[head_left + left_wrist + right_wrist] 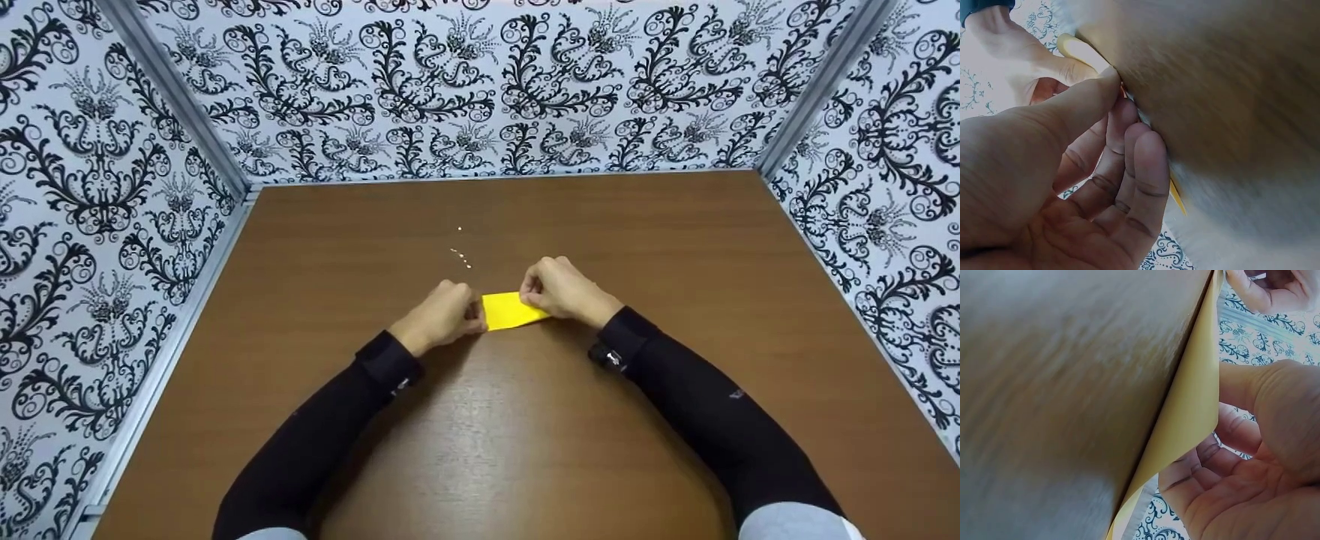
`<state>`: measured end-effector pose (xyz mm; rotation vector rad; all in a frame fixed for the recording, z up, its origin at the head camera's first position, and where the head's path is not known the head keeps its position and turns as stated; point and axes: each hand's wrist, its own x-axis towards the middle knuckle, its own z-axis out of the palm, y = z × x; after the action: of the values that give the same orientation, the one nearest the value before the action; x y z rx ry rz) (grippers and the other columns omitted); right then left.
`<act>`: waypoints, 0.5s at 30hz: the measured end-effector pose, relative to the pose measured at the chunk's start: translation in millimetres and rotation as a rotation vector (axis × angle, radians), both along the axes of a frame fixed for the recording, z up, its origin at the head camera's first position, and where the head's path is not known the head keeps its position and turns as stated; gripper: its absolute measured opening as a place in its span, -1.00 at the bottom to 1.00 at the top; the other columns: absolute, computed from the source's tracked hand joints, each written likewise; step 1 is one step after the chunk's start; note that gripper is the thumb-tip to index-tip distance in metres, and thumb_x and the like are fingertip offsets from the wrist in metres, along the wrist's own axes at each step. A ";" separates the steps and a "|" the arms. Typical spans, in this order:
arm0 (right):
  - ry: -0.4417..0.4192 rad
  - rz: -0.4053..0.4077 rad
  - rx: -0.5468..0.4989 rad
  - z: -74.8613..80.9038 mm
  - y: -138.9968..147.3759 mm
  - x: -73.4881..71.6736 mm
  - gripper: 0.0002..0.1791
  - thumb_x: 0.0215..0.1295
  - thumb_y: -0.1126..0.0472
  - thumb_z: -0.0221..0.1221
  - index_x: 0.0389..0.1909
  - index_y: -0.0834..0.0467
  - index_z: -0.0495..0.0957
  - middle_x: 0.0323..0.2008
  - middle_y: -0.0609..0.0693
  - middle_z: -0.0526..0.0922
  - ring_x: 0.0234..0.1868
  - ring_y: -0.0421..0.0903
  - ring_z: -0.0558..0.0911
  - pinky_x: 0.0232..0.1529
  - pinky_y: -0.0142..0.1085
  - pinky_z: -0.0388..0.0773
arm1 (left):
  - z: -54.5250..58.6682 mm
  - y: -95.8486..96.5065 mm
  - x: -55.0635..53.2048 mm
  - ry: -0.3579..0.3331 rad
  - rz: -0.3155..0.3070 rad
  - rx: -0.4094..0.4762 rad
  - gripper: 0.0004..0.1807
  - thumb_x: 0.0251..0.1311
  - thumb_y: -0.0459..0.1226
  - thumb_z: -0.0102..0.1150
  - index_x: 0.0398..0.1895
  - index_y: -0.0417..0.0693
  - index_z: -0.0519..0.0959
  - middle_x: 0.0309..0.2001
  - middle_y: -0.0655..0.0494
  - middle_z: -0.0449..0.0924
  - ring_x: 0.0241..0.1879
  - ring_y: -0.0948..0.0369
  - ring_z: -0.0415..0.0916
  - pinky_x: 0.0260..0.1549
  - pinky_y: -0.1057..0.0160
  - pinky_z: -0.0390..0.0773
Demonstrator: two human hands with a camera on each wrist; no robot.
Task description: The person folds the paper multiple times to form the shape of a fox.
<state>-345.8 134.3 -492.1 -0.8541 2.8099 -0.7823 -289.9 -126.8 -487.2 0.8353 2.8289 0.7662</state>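
A small piece of yellow paper (506, 312) lies between the two hands, close over the wooden table, and looks folded. My left hand (446, 311) pinches its left edge between thumb and fingertips. At the opposite end, my right hand (566, 289) grips the upper right part with thumb and curled fingers. In the right wrist view the yellow sheet (1188, 410) bends up off the tabletop towards the right hand (1258, 455). Seen from the left wrist, only thin strips of the paper (1081, 52) show past the fingers.
Several tiny white specks (461, 258) lie on the brown wooden table (480, 420) beyond the hands. Patterned black-and-white walls (450, 75) with grey metal corner posts (184, 94) enclose the table at the back and both sides.
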 end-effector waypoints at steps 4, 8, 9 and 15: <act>-0.009 -0.006 0.000 0.8 0.2 0.9 -0.89 0.51 0.33 0.42 -0.19 0.19 0.92 -0.27 0.05 0.91 -0.22 -0.05 0.73 -0.05 -0.19 0.72 | 3.0 1.4 1.3 0.048 0.000 -0.044 -0.90 0.41 -0.28 0.68 -0.24 -0.08 0.90 -0.30 0.05 0.91 -0.37 0.24 0.68 -0.23 0.14 0.80; -0.001 -0.003 -0.002 0.3 0.3 0.6 -0.90 0.51 0.32 0.43 -0.19 0.20 0.92 -0.26 0.06 0.92 -0.22 -0.03 0.76 -0.05 -0.17 0.75 | 8.3 4.0 1.3 0.096 -0.022 -0.048 -0.89 0.37 -0.29 0.71 -0.19 -0.09 0.90 -0.24 0.04 0.93 -0.30 0.13 0.82 -0.17 0.07 0.87; 0.003 -0.003 -0.002 0.1 0.4 0.4 -0.90 0.51 0.32 0.43 -0.19 0.19 0.92 -0.26 0.06 0.92 -0.22 -0.03 0.76 -0.05 -0.17 0.75 | 9.6 4.8 1.1 0.110 -0.032 -0.045 -0.89 0.38 -0.30 0.70 -0.16 -0.11 0.90 -0.22 0.02 0.93 -0.27 0.11 0.84 -0.15 0.06 0.89; 0.016 0.002 -0.002 0.0 0.2 0.6 -0.90 0.50 0.32 0.43 -0.23 0.18 0.91 -0.28 0.03 0.90 -0.24 -0.07 0.74 -0.10 -0.23 0.69 | 13.4 9.6 -0.1 0.205 -0.113 -0.079 -0.85 0.44 -0.35 0.63 0.00 -0.16 0.91 -0.04 -0.09 0.89 -0.07 -0.01 0.89 -0.01 0.04 0.92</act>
<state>-345.2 134.5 -492.0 -0.8679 2.8221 -0.7815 -289.9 -117.3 -473.8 1.1095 2.9322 0.5811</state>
